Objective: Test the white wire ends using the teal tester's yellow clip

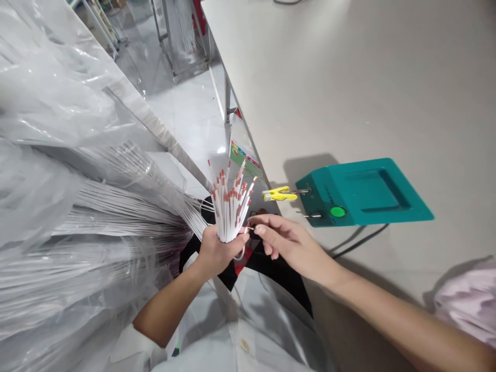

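No words or numbers are coming through legibly. A coloured card (243, 156) is hanging by the edge of the surface (349, 77), its print too small to read. Marks on the front of the teal box (364, 191) are blurring as well.

White wires (229, 206) with red tips, a teal box (364, 192) with green button (338, 212), yellow clip (279, 194).

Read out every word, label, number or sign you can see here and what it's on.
Nothing here can be read.
On the coloured label at the table edge: print too blurred to read.
On the teal box, beside its green button: faint markings, too small to read.
On the bundle of white wires in the left hand, and the wire end pinched by the right hand: no print visible.
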`<state>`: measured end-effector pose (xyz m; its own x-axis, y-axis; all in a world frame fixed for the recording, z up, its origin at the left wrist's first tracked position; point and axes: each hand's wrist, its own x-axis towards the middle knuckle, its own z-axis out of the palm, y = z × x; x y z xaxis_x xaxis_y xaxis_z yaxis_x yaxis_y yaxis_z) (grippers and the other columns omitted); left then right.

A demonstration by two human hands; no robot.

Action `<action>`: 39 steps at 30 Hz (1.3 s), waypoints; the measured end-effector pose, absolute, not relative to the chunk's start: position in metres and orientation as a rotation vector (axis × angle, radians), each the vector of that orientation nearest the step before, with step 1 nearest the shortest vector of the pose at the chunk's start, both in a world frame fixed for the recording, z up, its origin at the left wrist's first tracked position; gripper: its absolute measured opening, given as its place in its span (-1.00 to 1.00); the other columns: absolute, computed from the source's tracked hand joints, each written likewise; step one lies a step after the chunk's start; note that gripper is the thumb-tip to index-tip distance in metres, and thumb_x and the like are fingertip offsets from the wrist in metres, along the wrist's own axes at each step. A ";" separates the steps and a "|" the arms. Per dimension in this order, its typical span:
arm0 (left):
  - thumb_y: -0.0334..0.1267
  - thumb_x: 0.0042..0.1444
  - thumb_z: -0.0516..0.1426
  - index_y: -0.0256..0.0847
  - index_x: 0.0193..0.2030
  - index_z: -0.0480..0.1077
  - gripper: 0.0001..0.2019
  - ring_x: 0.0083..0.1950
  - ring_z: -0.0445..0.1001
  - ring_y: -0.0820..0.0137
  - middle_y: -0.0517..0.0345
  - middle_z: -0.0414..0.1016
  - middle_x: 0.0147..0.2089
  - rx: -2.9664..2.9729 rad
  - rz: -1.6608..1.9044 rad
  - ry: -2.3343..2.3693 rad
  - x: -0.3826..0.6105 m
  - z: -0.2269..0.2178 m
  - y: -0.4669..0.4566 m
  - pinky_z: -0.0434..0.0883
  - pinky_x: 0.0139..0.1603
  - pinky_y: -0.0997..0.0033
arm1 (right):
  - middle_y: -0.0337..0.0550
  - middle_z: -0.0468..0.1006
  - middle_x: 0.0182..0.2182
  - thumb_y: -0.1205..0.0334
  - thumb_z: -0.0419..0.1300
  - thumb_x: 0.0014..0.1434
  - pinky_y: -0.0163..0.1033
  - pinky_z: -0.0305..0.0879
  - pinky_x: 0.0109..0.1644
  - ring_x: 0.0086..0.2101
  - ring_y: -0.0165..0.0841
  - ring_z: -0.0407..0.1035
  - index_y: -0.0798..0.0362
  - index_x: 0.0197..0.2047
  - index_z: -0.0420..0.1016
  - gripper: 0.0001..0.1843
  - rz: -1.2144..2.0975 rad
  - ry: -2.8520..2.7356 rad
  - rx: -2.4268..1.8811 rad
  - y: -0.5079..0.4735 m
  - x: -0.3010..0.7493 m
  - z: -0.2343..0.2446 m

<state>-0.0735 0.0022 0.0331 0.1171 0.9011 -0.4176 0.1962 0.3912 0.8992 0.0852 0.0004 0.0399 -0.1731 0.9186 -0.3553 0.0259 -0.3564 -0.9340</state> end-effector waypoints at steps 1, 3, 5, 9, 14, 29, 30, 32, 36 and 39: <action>-0.29 -0.14 0.23 -0.29 -0.46 0.47 -0.89 -0.61 0.22 0.53 0.28 0.28 -0.66 1.069 0.709 1.365 -0.073 0.034 0.003 0.20 -0.58 0.52 | -0.19 0.46 -0.48 0.04 0.20 0.06 -0.30 0.29 -0.53 -0.56 -0.44 0.31 0.05 -0.30 0.49 -0.74 1.463 -1.329 -1.362 0.000 0.085 0.040; -0.29 -0.13 0.22 -0.29 -0.51 0.45 -0.90 -0.58 0.23 0.53 0.27 0.29 -0.63 1.091 0.727 1.334 -0.071 0.036 0.004 0.21 -0.55 0.52 | -0.12 0.51 -0.41 0.17 0.09 0.16 -0.27 0.34 -0.39 -0.44 -0.39 0.38 0.04 -0.31 0.50 -0.81 1.088 -1.708 -1.293 -0.001 0.086 0.041; -0.28 -0.11 0.21 -0.29 -0.55 0.42 -0.88 -0.58 0.22 0.53 0.27 0.28 -0.63 1.111 0.731 1.304 -0.070 0.035 0.004 0.21 -0.54 0.52 | -0.09 0.53 -0.40 0.27 0.02 0.20 -0.27 0.32 -0.36 -0.40 -0.37 0.41 0.04 -0.35 0.51 -0.76 0.670 -2.035 -1.236 0.000 0.090 0.041; -0.29 -0.09 0.20 -0.30 -0.53 0.41 -0.88 -0.61 0.19 0.56 0.31 0.22 -0.67 1.052 0.727 1.274 -0.066 0.035 0.009 0.18 -0.58 0.54 | -0.11 0.54 -0.46 0.31 0.06 0.15 -0.23 0.23 -0.39 -0.46 -0.34 0.39 0.07 -0.40 0.51 -0.79 -0.073 -2.345 -1.173 0.005 0.107 0.050; -0.33 -0.12 0.21 -0.32 -0.10 0.47 -0.64 -0.63 0.22 0.57 0.32 0.30 -0.63 0.948 0.783 1.277 -0.058 0.037 0.024 0.25 -0.57 0.53 | 0.05 0.56 -0.25 0.19 0.07 0.19 -0.08 0.18 -0.19 -0.22 -0.12 0.38 0.12 -0.12 0.48 -0.73 -0.340 -2.472 -1.417 0.028 0.138 0.070; -0.35 -0.19 0.27 -0.33 -0.12 0.49 -0.60 -0.65 0.23 0.62 0.29 0.36 -0.59 0.826 0.842 1.184 -0.034 0.029 0.051 0.22 -0.64 0.56 | -0.09 0.53 -0.53 0.46 0.04 0.06 0.12 0.06 -0.04 -0.21 -0.12 0.39 0.02 -0.56 0.36 -0.76 -0.257 -2.775 -1.359 0.067 0.159 0.062; -0.36 -0.20 0.27 -0.34 -0.13 0.49 -0.60 -0.65 0.23 0.62 0.29 0.36 -0.58 0.819 0.846 1.187 -0.033 0.029 0.052 0.23 -0.64 0.56 | -0.10 0.53 -0.53 0.45 0.04 0.06 0.13 0.06 -0.03 -0.21 -0.12 0.39 0.01 -0.56 0.36 -0.75 -0.251 -2.766 -1.351 0.067 0.160 0.061; -0.37 -0.21 0.27 -0.34 -0.14 0.49 -0.61 -0.65 0.23 0.62 0.29 0.37 -0.58 0.817 0.856 1.184 -0.030 0.028 0.053 0.25 -0.64 0.55 | -0.11 0.52 -0.54 0.44 0.04 0.07 0.12 0.06 -0.04 -0.20 -0.12 0.40 -0.01 -0.56 0.35 -0.76 -0.215 -2.737 -1.339 0.067 0.162 0.059; -0.37 -0.21 0.28 -0.34 -0.16 0.50 -0.63 -0.64 0.23 0.61 0.29 0.38 -0.58 0.838 0.869 1.174 -0.028 0.025 0.055 0.27 -0.64 0.55 | -0.09 0.52 -0.53 0.42 0.05 0.08 0.14 0.02 -0.01 -0.19 -0.10 0.40 0.00 -0.55 0.36 -0.77 -0.112 -2.693 -1.360 0.067 0.164 0.057; -0.37 -0.21 0.28 -0.34 -0.17 0.50 -0.64 -0.64 0.22 0.62 0.28 0.38 -0.57 0.851 0.862 1.173 -0.028 0.021 0.055 0.26 -0.65 0.57 | -0.08 0.54 -0.51 0.41 0.04 0.10 0.15 0.00 0.00 -0.18 -0.10 0.41 0.01 -0.55 0.37 -0.76 -0.140 -2.709 -1.386 0.067 0.164 0.057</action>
<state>-0.0277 0.0551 0.0211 0.1685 0.8995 -0.4031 -0.1162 0.4243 0.8981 0.1639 0.0669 0.0569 -0.5825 0.8029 0.1265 0.8117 0.5829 0.0381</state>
